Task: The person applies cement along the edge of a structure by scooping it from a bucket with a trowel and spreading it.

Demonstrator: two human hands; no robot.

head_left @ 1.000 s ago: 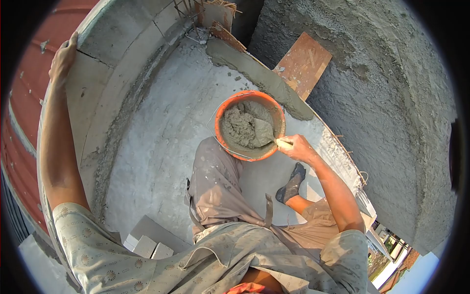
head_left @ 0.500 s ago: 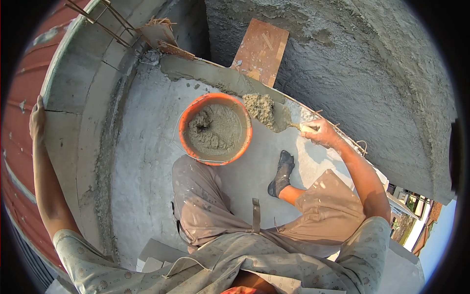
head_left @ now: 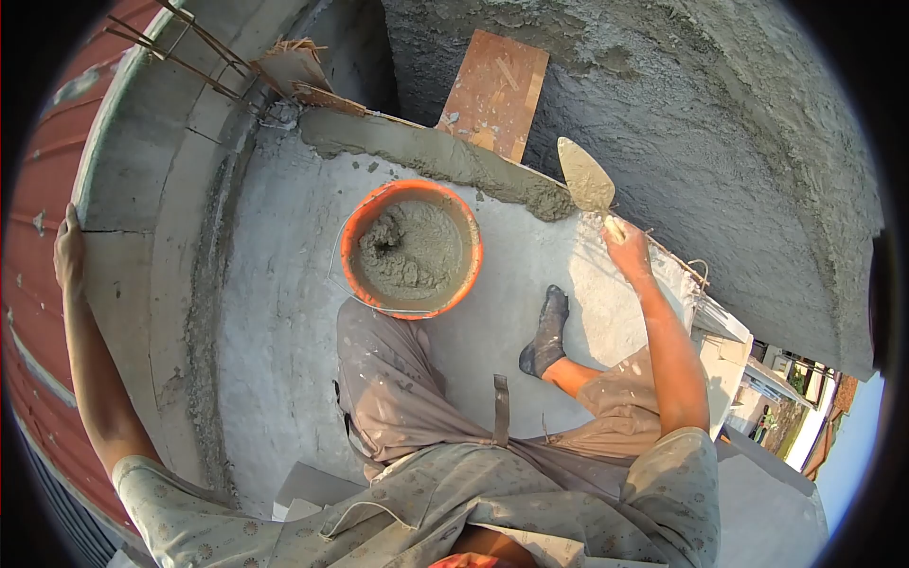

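Observation:
My right hand (head_left: 626, 248) is closed round the pale handle of a trowel (head_left: 587, 177). Its mortar-smeared blade points up and away, just past the slab's edge. A band of wet mortar (head_left: 431, 157) runs along that edge and ends in a lump left of the trowel. The orange bucket (head_left: 476, 275), part full of grey mortar (head_left: 417, 251), stands on the slab before my knee. On the far left, my left hand (head_left: 69, 251) rests over the rim of the curved concrete wall (head_left: 118, 275), its fingers partly hidden behind it.
A brown board (head_left: 494, 90) juts out beyond the slab edge beside a rough grey wall (head_left: 701, 161). Rebar (head_left: 204, 57) sticks out at the upper left. Red metal roofing (head_left: 43, 227) lies outside the wall. My socked foot (head_left: 547, 331) is on the slab.
The trowel left the bucket with a mortar load, which now lies at the end of the edge band. My right hand has moved right and up. My view shifted, so the bucket appears farther left.

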